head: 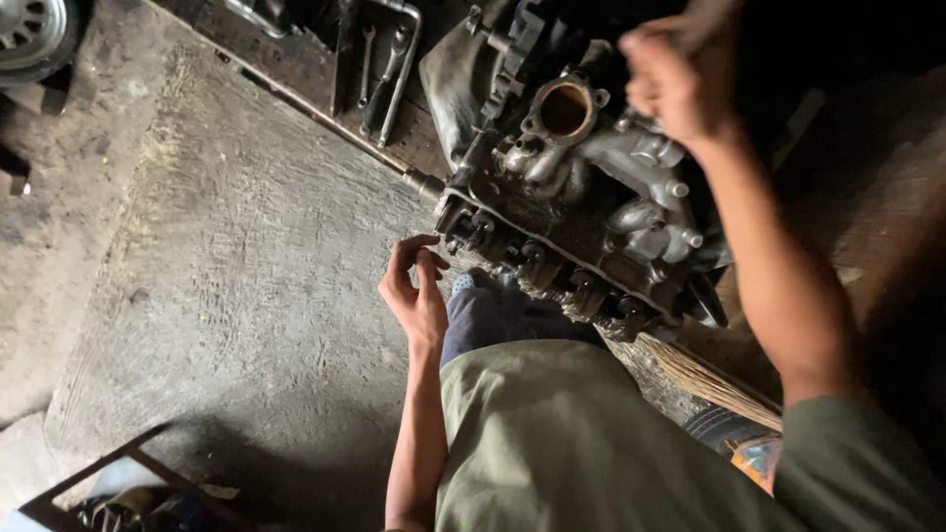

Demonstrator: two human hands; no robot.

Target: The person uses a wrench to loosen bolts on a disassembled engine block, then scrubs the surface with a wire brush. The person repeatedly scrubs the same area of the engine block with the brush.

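Note:
A greasy metal engine block (pixel 581 187) with a round brass-coloured opening sits on a dark wooden board (pixel 296 59) in front of me. My right hand (pixel 670 84) is raised over the block's upper right part, fingers curled tightly; whether it grips anything I cannot tell. My left hand (pixel 416 288) hangs low beside the block's near left corner, thumb and fingers pinched together, possibly on a small part too tiny to make out. My green shirt and blue trousers fill the lower middle.
Wrenches (pixel 379 69) lie on the board behind the block. A wheel (pixel 30 34) stands at the top left. A metal frame with clutter (pixel 128 493) is at the bottom left. A straw broom (pixel 709 379) lies under the block's right side on the concrete floor (pixel 227 296).

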